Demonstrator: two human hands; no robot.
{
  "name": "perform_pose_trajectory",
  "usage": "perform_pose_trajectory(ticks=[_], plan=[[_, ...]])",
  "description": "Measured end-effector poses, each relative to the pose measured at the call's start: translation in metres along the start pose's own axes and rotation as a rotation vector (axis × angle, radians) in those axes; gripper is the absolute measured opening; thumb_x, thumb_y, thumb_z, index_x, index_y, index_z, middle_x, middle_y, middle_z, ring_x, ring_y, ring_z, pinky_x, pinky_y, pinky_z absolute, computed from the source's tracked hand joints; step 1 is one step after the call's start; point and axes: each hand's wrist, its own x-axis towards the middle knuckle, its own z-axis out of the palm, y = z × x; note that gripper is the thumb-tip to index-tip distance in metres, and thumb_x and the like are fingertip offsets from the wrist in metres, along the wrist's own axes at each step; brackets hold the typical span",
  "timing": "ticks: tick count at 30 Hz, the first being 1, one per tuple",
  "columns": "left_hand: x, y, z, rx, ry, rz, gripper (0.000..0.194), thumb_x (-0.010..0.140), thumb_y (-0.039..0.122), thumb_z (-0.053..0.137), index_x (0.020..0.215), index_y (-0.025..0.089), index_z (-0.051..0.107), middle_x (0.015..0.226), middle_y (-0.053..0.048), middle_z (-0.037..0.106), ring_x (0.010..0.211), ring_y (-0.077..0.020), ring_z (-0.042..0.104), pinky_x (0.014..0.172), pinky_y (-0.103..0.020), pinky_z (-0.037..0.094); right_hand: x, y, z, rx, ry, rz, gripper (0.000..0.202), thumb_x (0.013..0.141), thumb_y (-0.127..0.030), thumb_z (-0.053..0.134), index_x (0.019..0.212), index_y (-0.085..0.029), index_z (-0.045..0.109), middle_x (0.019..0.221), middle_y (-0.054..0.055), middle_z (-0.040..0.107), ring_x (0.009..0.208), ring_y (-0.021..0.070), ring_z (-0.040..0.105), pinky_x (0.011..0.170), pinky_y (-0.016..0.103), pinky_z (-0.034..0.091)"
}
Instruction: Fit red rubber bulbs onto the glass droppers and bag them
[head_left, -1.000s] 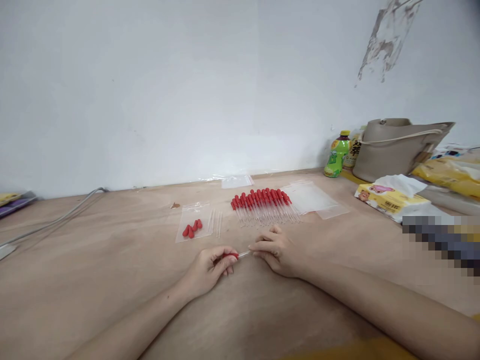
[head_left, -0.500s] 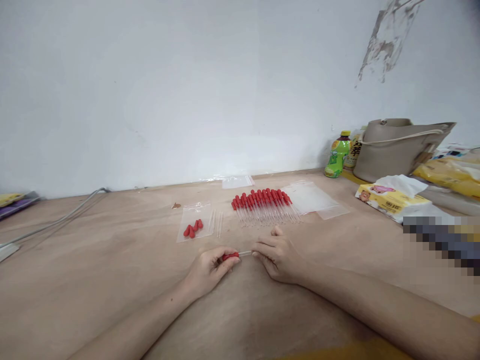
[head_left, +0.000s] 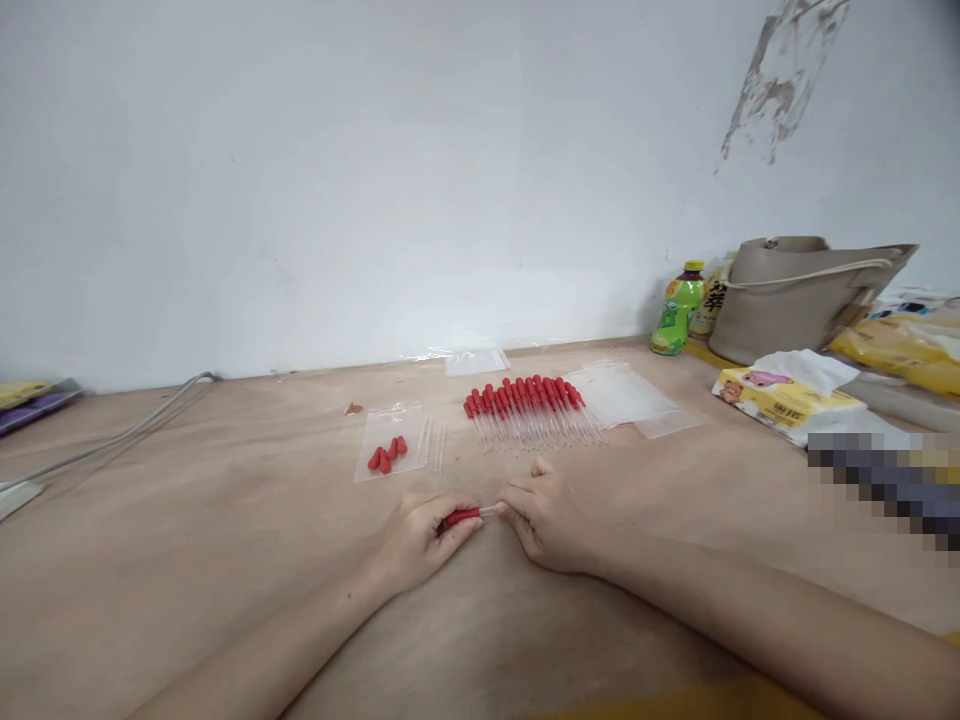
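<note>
Between thumb and fingers, my left hand (head_left: 426, 538) pinches a red rubber dropper bulb (head_left: 463, 516). A thin clear dropper tube (head_left: 487, 511) sticks out of the bulb's right end, and my right hand (head_left: 544, 520) pinches that tube close to the bulb. The tube's far end is hidden by my right fingers. Beyond my hands, several finished-looking droppers (head_left: 525, 405) lie in a row, red bulbs toward the wall. Several loose red bulbs (head_left: 387, 456) rest on a clear plastic bag (head_left: 416, 420), with several bare clear tubes (head_left: 440, 447) just right of it.
Clear plastic bags (head_left: 619, 392) lie right of the dropper row, and another bag (head_left: 476, 363) is by the wall. Farther right stand a green bottle (head_left: 677, 310), a grey bag (head_left: 780, 310) and a yellow tissue box (head_left: 787, 400). A grey cable (head_left: 135, 425) crosses the left side.
My right hand has moved slightly left, closer to my left hand, and less of the tube shows between them. My left hand still grips the bulb.
</note>
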Motion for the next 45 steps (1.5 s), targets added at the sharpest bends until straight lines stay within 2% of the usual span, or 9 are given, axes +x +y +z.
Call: perform_pose_trajectory(ticks=[5,9,14,20,26,33,41,43,45], plan=[[0.0,-0.006,-0.002,0.038,0.003,0.053,0.02,0.083,0.03,0.049,0.087,0.017,0.063,0.067,-0.003,0.064,0.058,-0.0126,0.056,0.058,-0.023,0.044,0.007,-0.005,-0.014,0.037,-0.152,0.06,0.024,0.085,-0.018,0.037,0.069,-0.015,0.055,0.066,0.001,0.059,0.059,0.0104,0.046,0.066,0.027,0.027],[0.0,-0.009,-0.007,0.012,-0.007,0.003,0.02,0.082,0.03,0.049,0.093,0.018,0.061,0.077,-0.004,0.064,0.067,-0.0142,0.058,0.062,-0.024,0.046,0.011,-0.007,-0.031,0.035,-0.233,0.074,0.018,0.082,-0.024,0.046,0.073,-0.018,0.06,0.075,0.002,0.062,0.074,0.015,0.051,0.07,0.029,0.031],[-0.001,-0.009,-0.012,-0.002,-0.031,-0.074,0.027,0.082,0.028,0.05,0.107,0.019,0.054,0.097,-0.007,0.061,0.083,-0.0185,0.058,0.071,-0.031,0.047,0.015,0.017,-0.039,0.229,-0.238,0.381,0.017,0.078,-0.019,0.046,0.072,-0.017,0.063,0.071,0.001,0.064,0.061,0.0113,0.053,0.055,0.021,0.034],[0.002,-0.007,-0.012,-0.041,-0.084,-0.053,0.023,0.084,0.025,0.045,0.1,0.02,0.06,0.103,-0.006,0.062,0.094,-0.0187,0.057,0.083,-0.033,0.045,0.049,0.055,-0.019,0.164,-0.073,0.67,0.026,0.076,-0.032,0.047,0.061,-0.017,0.061,0.059,0.001,0.061,0.059,0.0127,0.055,0.055,0.021,0.035],[0.002,-0.008,-0.012,-0.054,-0.102,-0.033,0.024,0.085,0.023,0.043,0.101,0.019,0.061,0.102,-0.007,0.062,0.093,-0.0181,0.057,0.083,-0.033,0.045,0.088,0.061,0.015,-0.076,-0.099,0.875,0.03,0.077,-0.039,0.042,0.068,-0.021,0.064,0.075,0.004,0.065,0.074,0.0192,0.058,0.061,0.027,0.038],[0.002,-0.008,-0.012,-0.073,-0.104,-0.032,0.024,0.085,0.024,0.043,0.102,0.019,0.06,0.101,-0.007,0.062,0.093,-0.0189,0.056,0.083,-0.035,0.045,0.095,0.063,0.03,-0.128,-0.12,0.891,0.036,0.077,-0.045,0.042,0.082,-0.018,0.064,0.086,0.01,0.064,0.083,0.0228,0.058,0.066,0.031,0.039],[0.003,-0.006,-0.01,-0.061,-0.114,-0.018,0.024,0.085,0.023,0.042,0.1,0.019,0.06,0.097,-0.006,0.061,0.089,-0.0181,0.056,0.08,-0.033,0.045,0.104,0.027,0.04,-0.101,-0.203,0.722,0.039,0.079,-0.049,0.039,0.082,-0.019,0.063,0.084,0.009,0.065,0.083,0.0228,0.058,0.068,0.032,0.039],[0.002,-0.009,-0.01,0.016,-0.054,-0.031,0.021,0.085,0.024,0.042,0.093,0.019,0.061,0.09,-0.006,0.061,0.084,-0.018,0.056,0.077,-0.032,0.044,0.108,0.02,0.046,-0.079,-0.206,0.725,0.037,0.078,-0.048,0.042,0.083,-0.017,0.063,0.083,0.01,0.065,0.082,0.0233,0.059,0.067,0.032,0.04],[0.002,-0.017,-0.014,0.165,0.104,-0.097,0.019,0.083,0.027,0.045,0.083,0.018,0.061,0.083,-0.006,0.059,0.081,-0.019,0.054,0.077,-0.033,0.042,0.109,0.016,0.05,-0.069,-0.203,0.736,0.034,0.078,-0.044,0.043,0.083,-0.017,0.063,0.083,0.011,0.065,0.081,0.0239,0.06,0.066,0.032,0.04]])
